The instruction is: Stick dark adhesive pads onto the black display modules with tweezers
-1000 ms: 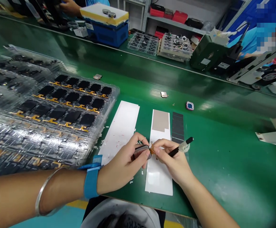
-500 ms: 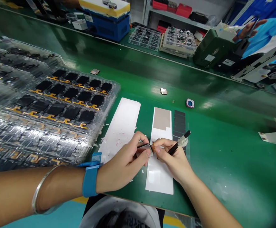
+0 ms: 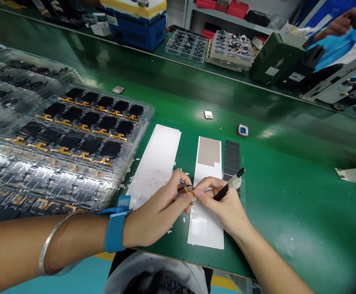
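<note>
My left hand pinches a small dark, shiny module with an amber flex cable across it. My right hand grips a black pen-like tool with clear tape near its tip, and its fingertips touch the flex. Under my hands lies a long white sheet with a tan pad on its far end. Another white sheet, flecked with scraps, lies to the left. A dark segmented strip lies to the right.
Clear plastic trays of black modules with amber flex cables are stacked at left on the green mat. Small parts lie beyond the sheets. A blue machine, shelves and a co-worker's blue sleeve stand beyond.
The module has turned in my fingers, so the amber flex now lies across its face rather than at its right end. My hands have drawn closer together, and the view has tilted slightly.
</note>
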Tool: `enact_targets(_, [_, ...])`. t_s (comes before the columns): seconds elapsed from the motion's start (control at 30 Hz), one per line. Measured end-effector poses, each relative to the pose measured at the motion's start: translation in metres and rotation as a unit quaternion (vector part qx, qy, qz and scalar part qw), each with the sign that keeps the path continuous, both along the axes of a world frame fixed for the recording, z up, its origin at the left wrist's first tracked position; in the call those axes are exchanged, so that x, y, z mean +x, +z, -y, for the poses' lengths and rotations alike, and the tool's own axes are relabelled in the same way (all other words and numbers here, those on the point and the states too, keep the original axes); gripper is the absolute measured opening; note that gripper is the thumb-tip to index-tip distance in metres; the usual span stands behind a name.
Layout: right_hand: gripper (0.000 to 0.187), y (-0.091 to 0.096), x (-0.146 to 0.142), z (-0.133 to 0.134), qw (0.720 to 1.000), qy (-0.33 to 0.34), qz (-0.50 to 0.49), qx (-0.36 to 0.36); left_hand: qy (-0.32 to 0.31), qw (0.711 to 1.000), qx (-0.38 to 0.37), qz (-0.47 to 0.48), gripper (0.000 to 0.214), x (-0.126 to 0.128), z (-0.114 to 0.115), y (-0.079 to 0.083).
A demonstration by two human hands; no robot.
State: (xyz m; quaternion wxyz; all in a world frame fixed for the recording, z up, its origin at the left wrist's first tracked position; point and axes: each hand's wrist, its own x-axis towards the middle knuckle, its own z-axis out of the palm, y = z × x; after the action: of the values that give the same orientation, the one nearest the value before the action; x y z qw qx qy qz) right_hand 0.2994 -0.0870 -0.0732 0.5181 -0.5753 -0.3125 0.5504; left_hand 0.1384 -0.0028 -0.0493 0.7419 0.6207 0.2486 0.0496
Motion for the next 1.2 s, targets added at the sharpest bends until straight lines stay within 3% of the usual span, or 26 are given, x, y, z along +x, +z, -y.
enact_targets(0.97, [0.030, 0.004, -0.003, 0.004, 0.999, -0.013, 0.031, 0.000, -0.025, 0.999, 0.018, 0.008, 0.006, 0.001, -0.001, -0.003])
enact_targets(1.1, [0.026, 0.011, 0.010, 0.001, 0.993, -0.085, 0.035, 0.068, -0.042, 0.995, 0.087, -0.010, 0.006, 0.000, 0.002, 0.004])
enact_targets(1.2, [0.033, 0.010, 0.036, -0.003, 0.967, -0.166, 0.103, 0.161, -0.094, 0.968, 0.229, -0.036, 0.009, 0.002, 0.006, 0.013])
